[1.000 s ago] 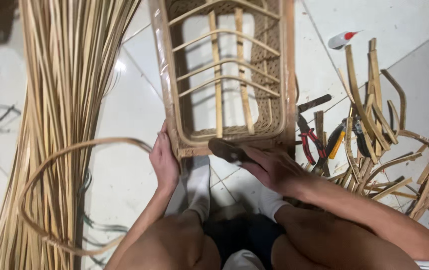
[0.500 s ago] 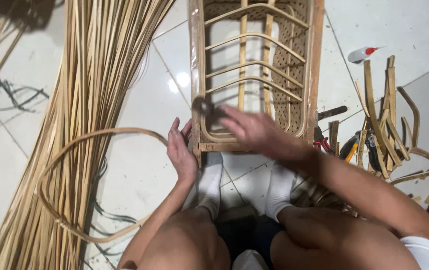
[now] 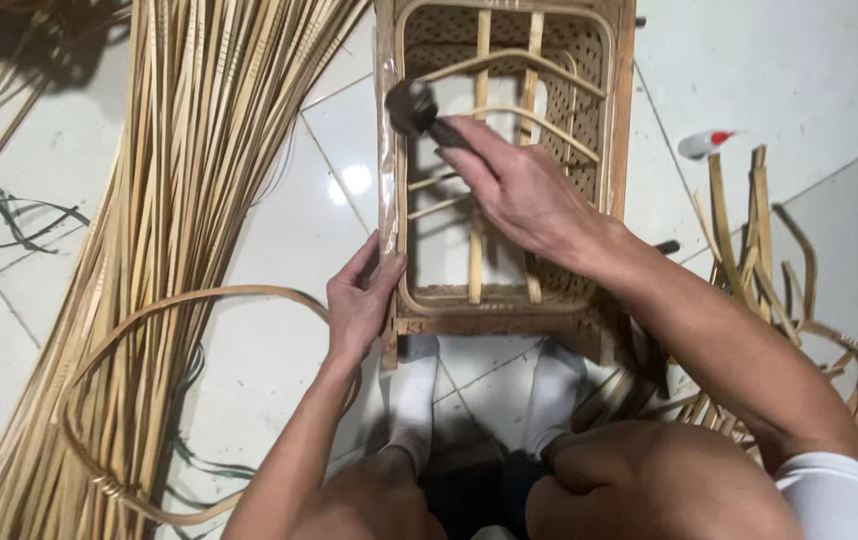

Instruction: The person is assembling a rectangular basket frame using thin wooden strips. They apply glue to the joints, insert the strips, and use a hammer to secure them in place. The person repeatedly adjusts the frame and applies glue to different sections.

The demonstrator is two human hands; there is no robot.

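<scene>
A rectangular rattan frame basket (image 3: 609,130) stands on the white tiled floor (image 3: 809,80), its near end just above the person's white-socked feet (image 3: 414,400). The left hand (image 3: 361,300) rests against the basket's near left corner, fingers spread and thumb pressed to the upright post, bracing it rather than closing round anything. The right hand (image 3: 524,190) hovers over the middle of the basket, clenched around the handle of a small dark hammer (image 3: 411,108), whose head sits at the basket's left rim, touching or just off the edge; which of the two cannot be told. The two hands are apart, the right one farther up the basket than the left.

Left of the basket lies a long bundle of rattan strips (image 3: 189,160), with one strip bent into a loop (image 3: 179,300) beside the left forearm. Right of the basket lie bent rattan offcuts (image 3: 749,230) and, a little above them, a small white tube with a red cap (image 3: 704,143).
</scene>
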